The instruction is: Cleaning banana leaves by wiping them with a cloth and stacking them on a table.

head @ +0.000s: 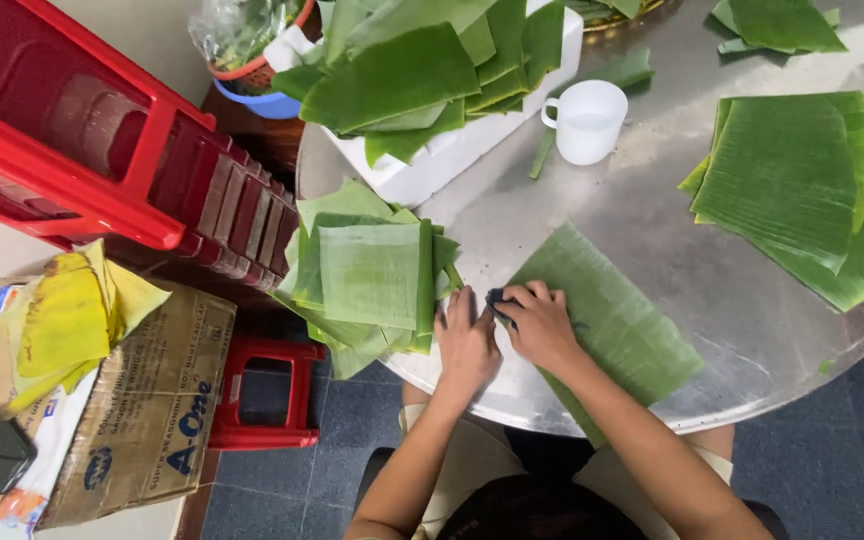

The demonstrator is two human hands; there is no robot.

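The banana leaf point(612, 320) under the hands is green with thin lines running across it; the small cloth point(499, 302) on it is dark, almost black; the leaf stack point(372, 275) beside it is lighter green; the bench point(672, 230) is shiny grey metal; the cup point(588, 122) is white; the foam box point(452, 150) is white too; the stools point(102, 150) are bright red; the cardboard box point(152, 400) is brown with blue print; the leaves point(67, 325) on it are yellow; the floor point(832, 460) is dark blue-grey tile.

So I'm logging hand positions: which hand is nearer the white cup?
Right. The right hand presses a dark cloth on the leaf, below the white cup; the left hand lies farther left, by the leaf stack.
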